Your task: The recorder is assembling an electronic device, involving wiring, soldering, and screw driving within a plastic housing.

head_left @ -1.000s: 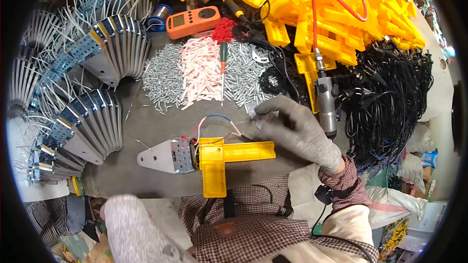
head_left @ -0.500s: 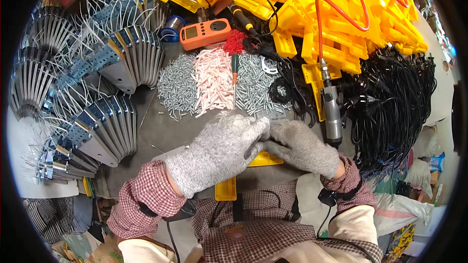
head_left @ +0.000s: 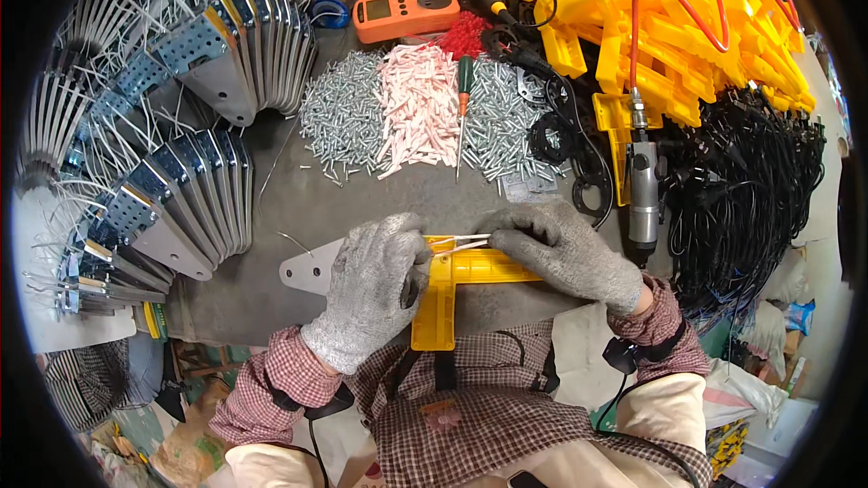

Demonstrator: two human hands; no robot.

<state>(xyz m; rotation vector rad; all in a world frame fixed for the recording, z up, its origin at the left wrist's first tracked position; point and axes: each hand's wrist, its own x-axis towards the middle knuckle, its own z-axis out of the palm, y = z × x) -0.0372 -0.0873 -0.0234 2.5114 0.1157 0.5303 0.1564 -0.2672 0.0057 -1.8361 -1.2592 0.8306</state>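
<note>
A yellow L-shaped plastic housing (head_left: 440,307) lies on the grey work surface in front of me, joined to a flat grey metal plate (head_left: 307,268) at its left. My left hand (head_left: 372,285), in a grey knit glove, presses down on the joint between housing and plate. My right hand (head_left: 561,248), also gloved, rests on the housing's right arm and pinches thin white wires (head_left: 461,241) that run toward my left hand.
Behind lie piles of silver screws (head_left: 339,117), pink-white plugs (head_left: 418,113), a green-handled screwdriver (head_left: 463,95), an orange meter (head_left: 407,12). Fanned metal plates with wires (head_left: 194,190) fill the left, yellow housings (head_left: 687,27) and black cables (head_left: 750,190) the right, beside a pneumatic driver (head_left: 642,190).
My left hand came up from the lower edge and settled on the housing's joint. My right hand shifted slightly right, now pinching the white wires.
</note>
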